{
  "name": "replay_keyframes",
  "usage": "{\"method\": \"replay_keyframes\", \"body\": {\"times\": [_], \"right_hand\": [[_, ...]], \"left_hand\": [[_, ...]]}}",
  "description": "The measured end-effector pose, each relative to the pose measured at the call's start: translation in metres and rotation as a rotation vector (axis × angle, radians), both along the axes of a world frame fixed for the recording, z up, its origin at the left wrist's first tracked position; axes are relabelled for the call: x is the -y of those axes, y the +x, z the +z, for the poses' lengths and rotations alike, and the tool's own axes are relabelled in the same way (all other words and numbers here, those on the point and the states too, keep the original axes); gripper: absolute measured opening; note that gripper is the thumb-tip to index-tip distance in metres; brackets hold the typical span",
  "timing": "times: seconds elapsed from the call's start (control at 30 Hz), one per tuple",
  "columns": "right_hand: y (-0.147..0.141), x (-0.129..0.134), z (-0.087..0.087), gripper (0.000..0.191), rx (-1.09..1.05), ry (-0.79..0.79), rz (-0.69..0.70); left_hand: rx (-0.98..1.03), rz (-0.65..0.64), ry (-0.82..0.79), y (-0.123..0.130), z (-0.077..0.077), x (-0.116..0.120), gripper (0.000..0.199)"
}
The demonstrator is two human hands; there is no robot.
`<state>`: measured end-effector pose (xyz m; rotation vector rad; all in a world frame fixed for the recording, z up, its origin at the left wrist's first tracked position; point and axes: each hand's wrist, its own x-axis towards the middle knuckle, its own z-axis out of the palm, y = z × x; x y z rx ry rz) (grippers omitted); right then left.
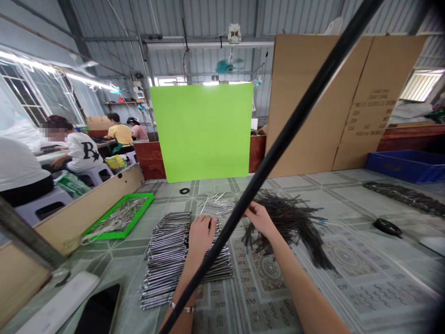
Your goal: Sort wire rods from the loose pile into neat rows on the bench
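My left hand (201, 235) rests over a wide stack of thin silvery rods (167, 260), laid side by side in rows. Its fingers are curled in, and whatever they may grip is hidden. Beside a loose heap of thin black strips (288, 213), my right hand (260, 219) has thumb and fingers pinched together. A slanting black bar in front covers part of its fingertips, so what they hold cannot be made out. Just beyond both hands lies a small scatter of thin pale sticks (215, 202).
A green tray (129, 229) of thin pieces sits left, above a dark phone (99, 308). The black bar (274, 157) crosses the view. Black tape roll (387, 227) and blue crate (406, 166) are right. A green board (208, 132) stands behind; people sit at far left.
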<state>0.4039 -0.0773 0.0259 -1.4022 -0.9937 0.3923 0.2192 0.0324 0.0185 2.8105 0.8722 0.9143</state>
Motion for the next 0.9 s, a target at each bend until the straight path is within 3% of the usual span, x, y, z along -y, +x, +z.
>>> {"method": "replay_keyframes", "body": {"times": [0.33, 0.9], "right_hand": [[-0.0020, 0.0020, 0.0046, 0.034, -0.009, -0.002, 0.009], [0.0004, 0.0004, -0.0017, 0.025, 0.025, 0.000, -0.007]], "left_hand": [[-0.006, -0.002, -0.016, 0.0002, 0.0009, 0.0003, 0.037], [0.033, -0.019, 0.025, 0.0012, -0.0032, 0.0001, 0.035]]}}
